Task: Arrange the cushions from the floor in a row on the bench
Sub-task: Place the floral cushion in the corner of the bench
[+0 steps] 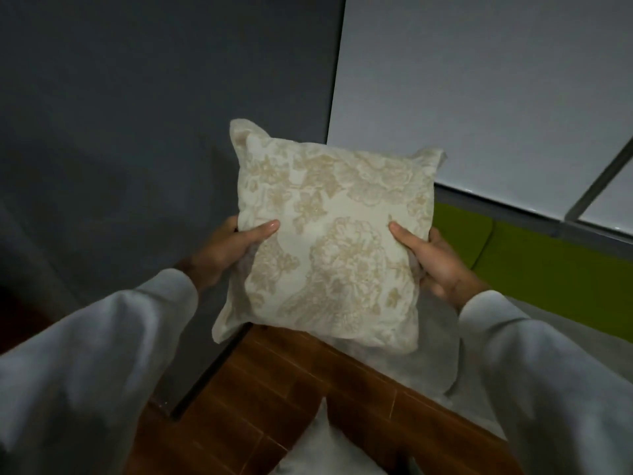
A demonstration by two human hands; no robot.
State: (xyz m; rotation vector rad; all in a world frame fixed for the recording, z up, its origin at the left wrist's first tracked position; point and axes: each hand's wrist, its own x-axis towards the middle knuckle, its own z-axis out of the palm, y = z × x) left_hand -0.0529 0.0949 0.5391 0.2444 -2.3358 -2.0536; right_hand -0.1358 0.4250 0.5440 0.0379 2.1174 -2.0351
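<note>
A cream cushion with a beige flower pattern is held up in the air in front of me. My left hand grips its left edge, thumb on the front face. My right hand grips its right edge the same way. The fingers of both hands are hidden behind the cushion. Below it lies a pale grey-white cushion on the brown wooden floor. Part of another white cushion shows at the bottom edge. The bench with a green seat pad runs along the right, under the white wall.
A dark grey wall fills the left side and meets a white wall at a corner behind the cushion. A dark skirting strip runs along the floor. A grey window frame sits above the bench.
</note>
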